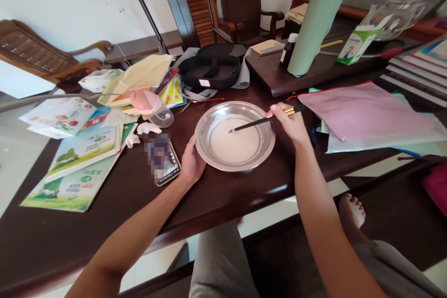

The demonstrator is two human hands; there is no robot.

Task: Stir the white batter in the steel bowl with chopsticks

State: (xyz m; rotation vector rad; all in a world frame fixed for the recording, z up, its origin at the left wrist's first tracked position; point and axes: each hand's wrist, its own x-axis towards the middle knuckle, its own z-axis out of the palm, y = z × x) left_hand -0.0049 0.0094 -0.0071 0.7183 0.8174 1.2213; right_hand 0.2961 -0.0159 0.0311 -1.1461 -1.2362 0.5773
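Note:
A round stainless steel bowl sits on the dark wooden table near its front edge. Inside it lies a pale, milky liquid or batter. My left hand is closed against the bowl's left rim, its fingers partly hidden beneath and behind the metal. In my right hand are black chopsticks with gold bands near the top, slanting down to the left. Their tips dip into the pale mixture left of its middle. Just left of my left hand a smartphone lies face up, its screen partly blurred.
Workbooks, a tissue pack and a clear plastic cup crowd the left side. Behind the bowl sits an open black case. A green thermos stands on a raised board; a pink zip pouch lies at right.

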